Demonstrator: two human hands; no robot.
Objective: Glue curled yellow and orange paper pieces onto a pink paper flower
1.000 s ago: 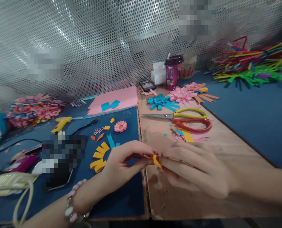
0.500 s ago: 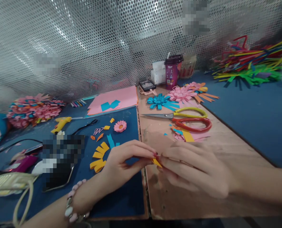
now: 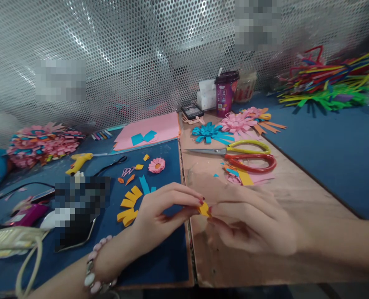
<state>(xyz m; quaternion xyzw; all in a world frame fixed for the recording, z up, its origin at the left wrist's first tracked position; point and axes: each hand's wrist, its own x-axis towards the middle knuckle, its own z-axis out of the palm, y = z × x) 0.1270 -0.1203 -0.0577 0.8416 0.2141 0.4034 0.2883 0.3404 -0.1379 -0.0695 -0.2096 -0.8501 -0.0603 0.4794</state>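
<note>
Between my fingertips is a small folded piece of yellow-orange paper (image 3: 204, 209). My left hand (image 3: 167, 214) pinches its left side, and my right hand (image 3: 254, 218) has thumb and fingers closed at its right side. Several folded yellow paper strips (image 3: 131, 201) lie in an arc just left of my left hand. Near them are cut blue paper pieces (image 3: 144, 185) and a small pink paper flower (image 3: 156, 165). Beyond my right hand rest scissors (image 3: 249, 155) with one yellow and one red handle, beside a pile of paper scraps (image 3: 245, 176).
A yellow glue gun (image 3: 78, 162) and a dark phone-like object (image 3: 78, 224) lie left. Pink sheets (image 3: 153, 128) are stacked at the back. A blue paper flower (image 3: 207, 132), a pink paper flower (image 3: 237, 123) and a purple cup (image 3: 224, 95) stand beyond the scissors. Perforated metal (image 3: 125, 62) rises behind.
The yellow piece has turned so that more of its face shows between my fingers. My right-hand fingers have shifted and spread slightly from the thumb; my left hand stays nearly in place.
</note>
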